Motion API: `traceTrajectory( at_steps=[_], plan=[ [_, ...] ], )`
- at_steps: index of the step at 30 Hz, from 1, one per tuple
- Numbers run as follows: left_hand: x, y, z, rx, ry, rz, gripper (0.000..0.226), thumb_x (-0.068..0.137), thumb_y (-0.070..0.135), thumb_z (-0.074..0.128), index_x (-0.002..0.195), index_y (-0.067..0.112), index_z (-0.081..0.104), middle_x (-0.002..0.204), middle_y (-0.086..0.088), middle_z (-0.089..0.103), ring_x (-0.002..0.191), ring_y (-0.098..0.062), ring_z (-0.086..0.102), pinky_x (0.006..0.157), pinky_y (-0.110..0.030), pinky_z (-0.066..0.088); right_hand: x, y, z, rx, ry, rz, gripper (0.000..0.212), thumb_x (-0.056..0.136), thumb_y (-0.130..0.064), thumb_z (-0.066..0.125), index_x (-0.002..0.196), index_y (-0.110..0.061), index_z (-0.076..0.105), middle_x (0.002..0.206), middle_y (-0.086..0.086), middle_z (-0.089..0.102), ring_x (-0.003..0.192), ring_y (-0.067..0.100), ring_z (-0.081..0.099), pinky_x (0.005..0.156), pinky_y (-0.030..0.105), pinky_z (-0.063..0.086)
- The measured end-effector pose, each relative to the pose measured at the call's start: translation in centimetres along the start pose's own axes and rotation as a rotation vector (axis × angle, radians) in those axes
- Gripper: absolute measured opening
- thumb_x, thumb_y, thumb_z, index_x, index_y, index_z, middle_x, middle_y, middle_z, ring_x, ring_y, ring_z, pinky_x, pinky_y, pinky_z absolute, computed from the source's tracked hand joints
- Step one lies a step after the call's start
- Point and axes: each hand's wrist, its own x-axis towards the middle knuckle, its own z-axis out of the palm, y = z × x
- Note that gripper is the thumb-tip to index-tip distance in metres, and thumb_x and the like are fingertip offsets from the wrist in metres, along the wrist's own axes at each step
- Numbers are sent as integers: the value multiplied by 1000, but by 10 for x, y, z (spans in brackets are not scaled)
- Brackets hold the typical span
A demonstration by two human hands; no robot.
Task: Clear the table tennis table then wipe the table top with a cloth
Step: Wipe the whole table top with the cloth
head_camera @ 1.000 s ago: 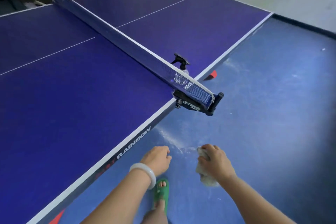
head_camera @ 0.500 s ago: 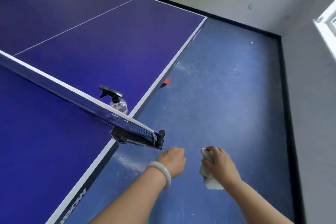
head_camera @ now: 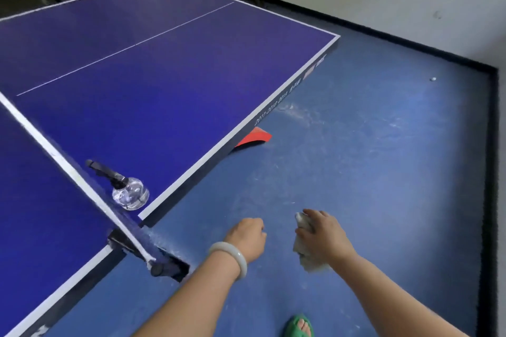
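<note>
While right hand [head_camera: 325, 235] grips cloth [head_camera: 308, 260], left hand [head_camera: 250, 236] curls in empty fist near net post [head_camera: 164, 267].

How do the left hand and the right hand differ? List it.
The left hand is curled and holds nothing; the right hand grips a pale cloth. The left hand's wrist wears a white bangle; the right hand's wrist is bare. Both hang over the blue floor.
</note>
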Motion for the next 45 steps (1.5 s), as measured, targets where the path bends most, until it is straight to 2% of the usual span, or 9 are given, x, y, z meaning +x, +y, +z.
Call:
traceTrajectory(
  at_steps=[9,12,16,21,27,32,36,41,45],
  plan=[
    [11,-16,-18,-198,174,-365,20,98,27,44,106,17,59,113,-2,64,101,-27,61,84,-33,50,98,-63,-17,-123,-358,-347,92,71,-43,78,149,-33,29,126,-1,35,128,25,29,105,30,32],
    [18,-40,-31,-225,212,-483,17,99,27,43,100,17,56,109,-3,64,99,-28,60,75,-31,46,119,-106,-17,-297,-448,-484,65,81,-30,67,142,-31,44,123,-1,44,121,26,36,100,30,40],
    [38,-67,-52,-277,254,-580,14,98,24,40,92,20,52,107,-5,62,98,-30,61,67,-29,38,141,-154,-11,-180,-474,-496,26,75,-9,41,92,-10,62,90,6,62,91,28,52,75,32,52],
    [57,-96,-76,-340,293,-696,20,93,14,38,101,17,56,109,-5,59,94,-29,59,69,-32,42,174,-204,3,-126,-528,-469,20,67,-7,31,76,-11,49,66,5,50,51,14,38,45,21,31],
    [51,-127,-82,-404,454,-836,22,99,18,38,106,11,57,113,-6,63,106,-25,58,86,-30,42,207,-252,37,-297,-672,-721,17,77,-28,53,92,-35,47,99,-11,51,90,14,47,85,22,40],
    [49,-143,-81,-599,589,-1032,27,101,28,44,120,12,55,120,-7,60,108,-25,60,90,-33,46,222,-290,67,-299,-760,-765,16,71,-23,49,81,-29,59,86,4,62,66,21,55,58,25,45],
    [57,-141,-82,-818,841,-1238,49,95,32,60,133,9,40,132,-9,45,115,-28,56,97,-37,43,240,-320,83,-376,-805,-928,30,82,-27,67,111,-34,63,103,-1,61,97,19,57,83,34,51],
    [65,-155,-94,-952,1231,-1268,84,85,29,75,150,7,26,151,-7,34,141,-24,32,113,-33,29,254,-347,104,-383,-882,-1034,32,82,-29,71,113,-33,63,100,-7,64,98,17,59,82,33,51],
    [72,-167,-104,-1235,1437,-1021,63,85,16,75,139,19,44,101,25,66,94,8,63,79,-7,45,260,-356,116,-390,-925,-1067,32,81,-29,75,111,-32,63,95,-11,64,92,14,60,76,32,51]
  ],
)
